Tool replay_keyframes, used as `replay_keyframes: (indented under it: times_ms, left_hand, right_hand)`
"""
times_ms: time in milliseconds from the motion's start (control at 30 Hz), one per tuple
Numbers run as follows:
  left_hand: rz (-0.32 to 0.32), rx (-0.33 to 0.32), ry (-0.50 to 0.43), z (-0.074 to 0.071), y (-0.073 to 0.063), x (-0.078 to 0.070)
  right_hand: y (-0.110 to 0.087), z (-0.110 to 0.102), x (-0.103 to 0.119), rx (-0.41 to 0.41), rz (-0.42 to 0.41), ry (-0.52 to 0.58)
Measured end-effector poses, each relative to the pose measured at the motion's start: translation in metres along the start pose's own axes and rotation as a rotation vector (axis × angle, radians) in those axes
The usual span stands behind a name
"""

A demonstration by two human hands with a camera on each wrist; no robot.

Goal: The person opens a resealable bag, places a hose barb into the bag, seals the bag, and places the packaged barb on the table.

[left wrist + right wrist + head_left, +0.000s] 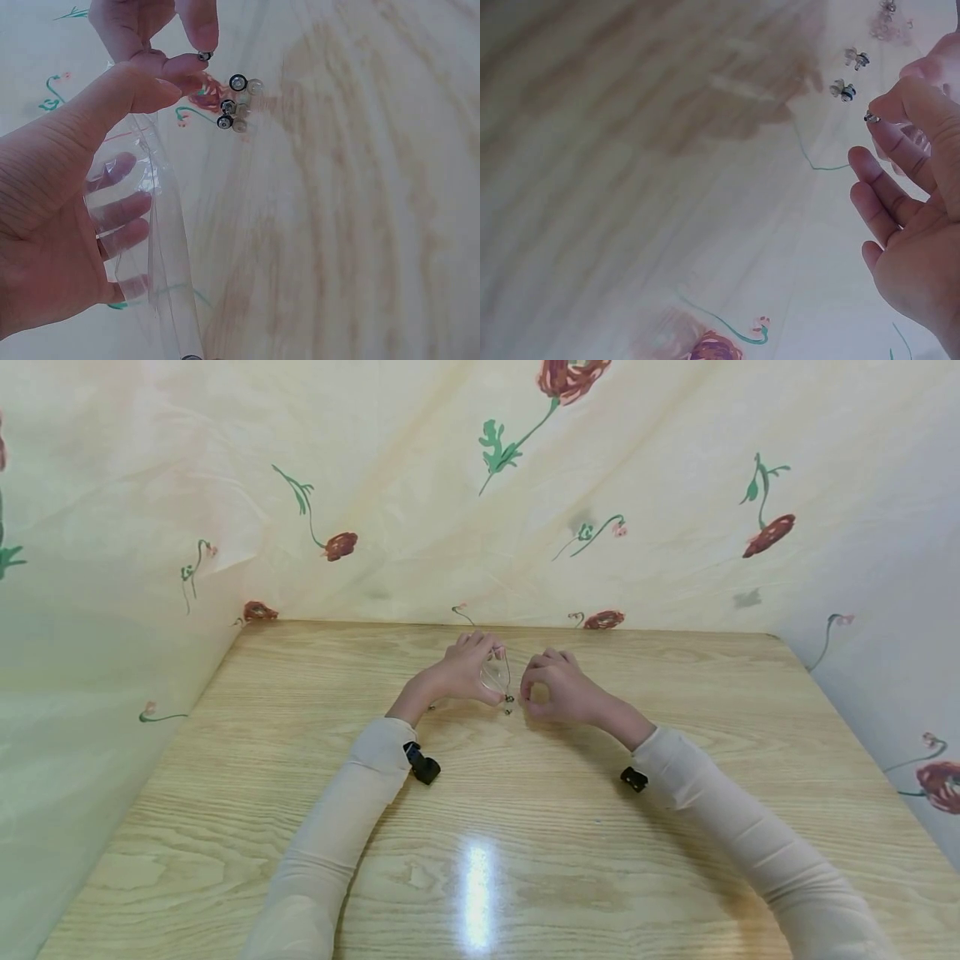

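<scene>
My left hand (467, 670) holds a small clear plastic bag (169, 225), the thumb at its upper edge and the other fingers seen through the film. Just to the right, my right hand (564, 691) pinches a tiny metal piece with a dark ring (871, 117) between thumb and forefinger, its other fingers loosely bent. That piece is close beside the left thumb tip in the left wrist view. Several similar small metal pieces with black rings (238, 82) lie on the table by the bag; their exact kind is too small to make out.
A light wood-grain table (525, 793) lies under both hands. Behind it and at the sides hangs pale cloth with printed red flowers (412, 527). Black straps (423, 766) show at both wrists. Another small piece (432, 707) lies by the left wrist.
</scene>
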State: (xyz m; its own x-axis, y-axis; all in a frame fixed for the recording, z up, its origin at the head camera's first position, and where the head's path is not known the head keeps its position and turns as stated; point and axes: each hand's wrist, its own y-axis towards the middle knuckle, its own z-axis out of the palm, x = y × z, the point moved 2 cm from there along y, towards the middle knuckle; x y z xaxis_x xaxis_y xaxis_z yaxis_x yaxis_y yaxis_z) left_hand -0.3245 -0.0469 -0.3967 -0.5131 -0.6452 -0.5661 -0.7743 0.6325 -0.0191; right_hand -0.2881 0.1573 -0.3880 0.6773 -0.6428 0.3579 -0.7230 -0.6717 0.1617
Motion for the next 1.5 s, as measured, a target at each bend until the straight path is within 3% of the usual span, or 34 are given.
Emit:
replay_keyframes:
  times_ms: [633,1500]
  left_hand:
    - [-0.020,-0.002,0.006,0.000,-0.001,0.000]
    - [-0.014,-0.009,0.024,0.001,-0.002,-0.001]
  right_hand:
    - [0.006,-0.004,-0.005,-0.072,0.040,0.064]
    - [0.014,-0.012,-0.003,-0.229,0.005,0.136]
